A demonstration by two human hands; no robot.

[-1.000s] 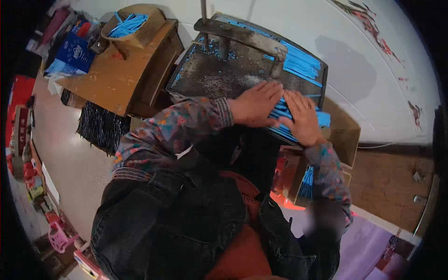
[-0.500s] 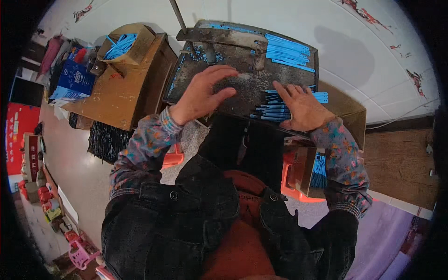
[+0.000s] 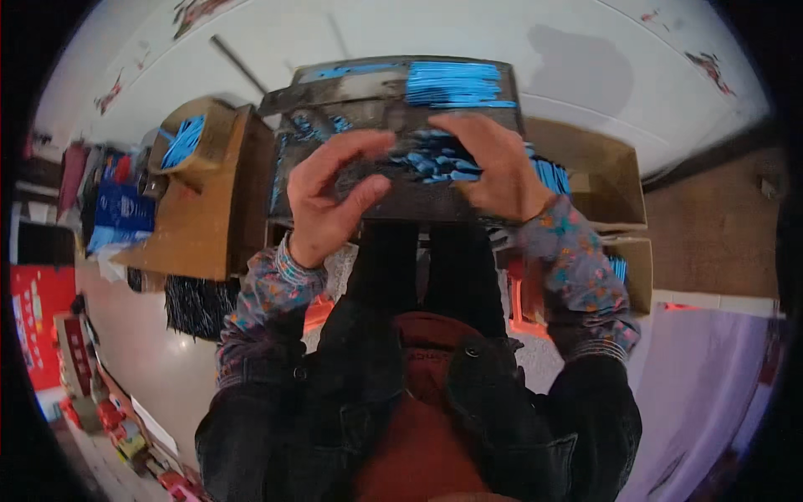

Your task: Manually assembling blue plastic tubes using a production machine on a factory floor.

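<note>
over the dark tray: both hands on a clump of blue strips

above your lap, a dark, worn tray (image 3: 335, 180) lay across the tabletop, and both of your hands met over its middle. your left hand (image 3: 330, 201) was raised off the tray surface, its fingers (image 3: 360, 144) curled inward with the thumb pointing toward the other hand, partly closed around the near edge of a loose clump of blue strips (image 3: 435, 163). your right hand (image 3: 498, 167) arched over the same clump from the other side, fingers bent down onto it; whether they pinched the strips or only pressed on them could not be told, as the hand was blurred.

at the far edge of the tray, a neat stack of blue strips (image 3: 456, 84) lay flat, apart from the clump in your hands. more blue strips (image 3: 552, 176) stuck out just beyond your right wrist, beside an open cardboard box (image 3: 602, 180). to your left stood a brown wooden box (image 3: 213, 209), and on it a smaller cardboard box with blue strips (image 3: 184, 142) inside. your patterned sleeves came up from the lower edge, over a dark jacket.
</note>
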